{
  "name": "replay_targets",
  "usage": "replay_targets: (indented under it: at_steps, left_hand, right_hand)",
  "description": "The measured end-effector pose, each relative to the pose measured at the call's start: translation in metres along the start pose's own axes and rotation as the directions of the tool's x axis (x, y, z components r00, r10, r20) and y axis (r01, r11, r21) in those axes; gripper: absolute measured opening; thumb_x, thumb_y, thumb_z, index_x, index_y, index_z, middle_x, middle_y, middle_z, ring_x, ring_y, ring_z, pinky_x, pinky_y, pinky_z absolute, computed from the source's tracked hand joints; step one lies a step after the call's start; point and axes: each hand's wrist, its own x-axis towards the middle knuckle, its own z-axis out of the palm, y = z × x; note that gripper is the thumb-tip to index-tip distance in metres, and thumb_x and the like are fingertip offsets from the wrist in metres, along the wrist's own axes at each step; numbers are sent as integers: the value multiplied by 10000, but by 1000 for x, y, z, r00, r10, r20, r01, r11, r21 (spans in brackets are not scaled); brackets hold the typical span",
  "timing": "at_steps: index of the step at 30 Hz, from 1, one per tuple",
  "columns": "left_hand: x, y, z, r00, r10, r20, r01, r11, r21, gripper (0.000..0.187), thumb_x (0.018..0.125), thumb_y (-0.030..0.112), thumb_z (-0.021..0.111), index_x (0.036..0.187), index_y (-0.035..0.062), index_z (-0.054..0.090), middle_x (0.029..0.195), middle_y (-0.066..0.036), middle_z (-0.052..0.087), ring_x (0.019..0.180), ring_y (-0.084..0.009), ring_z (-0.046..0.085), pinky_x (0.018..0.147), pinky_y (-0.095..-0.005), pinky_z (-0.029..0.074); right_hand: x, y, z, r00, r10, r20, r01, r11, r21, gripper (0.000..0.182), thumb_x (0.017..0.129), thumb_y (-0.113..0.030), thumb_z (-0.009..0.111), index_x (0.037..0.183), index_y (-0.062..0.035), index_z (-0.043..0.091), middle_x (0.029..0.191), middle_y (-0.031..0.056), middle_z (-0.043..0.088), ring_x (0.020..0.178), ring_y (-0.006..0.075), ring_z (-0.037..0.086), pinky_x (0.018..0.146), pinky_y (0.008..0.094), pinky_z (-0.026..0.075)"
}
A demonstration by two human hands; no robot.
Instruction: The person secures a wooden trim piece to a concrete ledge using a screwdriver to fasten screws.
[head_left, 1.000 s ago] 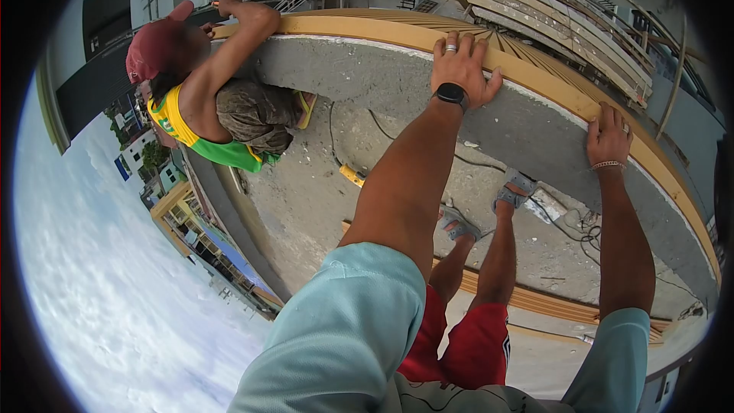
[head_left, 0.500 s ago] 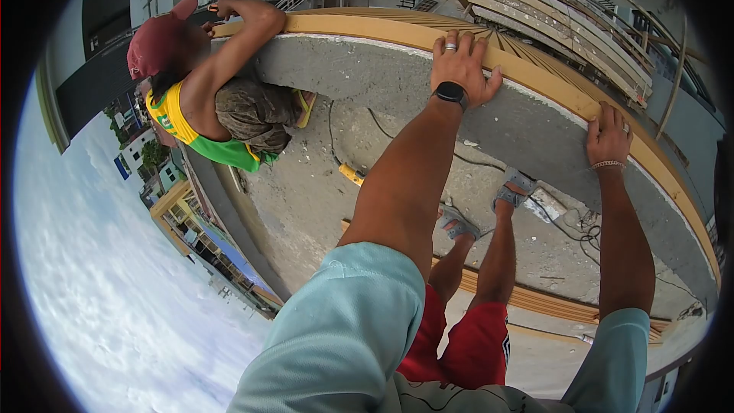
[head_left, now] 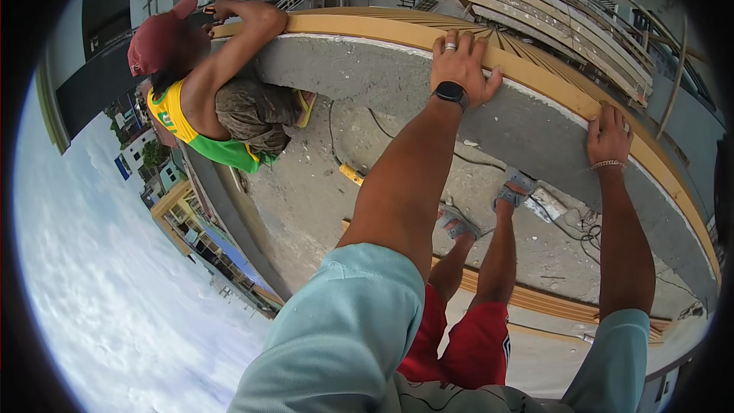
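A long tan ribbed panel (head_left: pixel 367 28) runs along the top of a grey concrete parapet (head_left: pixel 352 69). My left hand (head_left: pixel 462 67), with a dark watch at the wrist and a ring, lies over the panel's edge near the middle, its fingers hooked over the far side and its thumb apart. Further right, my right hand (head_left: pixel 609 136), with a bracelet and a ring, has its fingers curled over the same panel. The fingertips of both hands are partly hidden beyond the edge.
At the left a co-worker in a red cap (head_left: pixel 159 42) crouches by the panel's end. A yellow power tool (head_left: pixel 352 173) and black cables lie on the floor, near tan strips (head_left: pixel 547 300). Wooden planks (head_left: pixel 527 19) extend beyond the parapet.
The co-worker's head and upper body have shifted very slightly. Both my hands keep their places on the panel.
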Motion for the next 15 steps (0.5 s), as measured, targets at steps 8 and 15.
replay_targets:
  at_steps: [8, 15]
  left_hand:
    - [0, -1, 1, 1000, 10, -18, -10, 1000, -9, 550, 806, 441, 542, 1220, 79, 551, 1228, -151, 521, 1221, -344, 411, 1031, -493, 280]
    - [0, -1, 1, 1000, 7, -4, -7, 1000, -6, 556, 809, 443, 540, 1226, 76, 552, 1233, -155, 524, 1229, -347, 409, 1034, -494, 278]
  right_hand:
    - [0, 2, 3, 1000, -7, -2, 7, 1000, -15, 457, 886, -316, 460, 1298, -120, 487, 1276, 131, 525, 1176, 320, 513, 1059, 516, 287]
    - [0, 1, 1, 1000, -3, 8, 3, 999, -32, 462, 888, -320, 457, 1304, -120, 482, 1277, 135, 522, 1184, 321, 506, 1061, 510, 287]
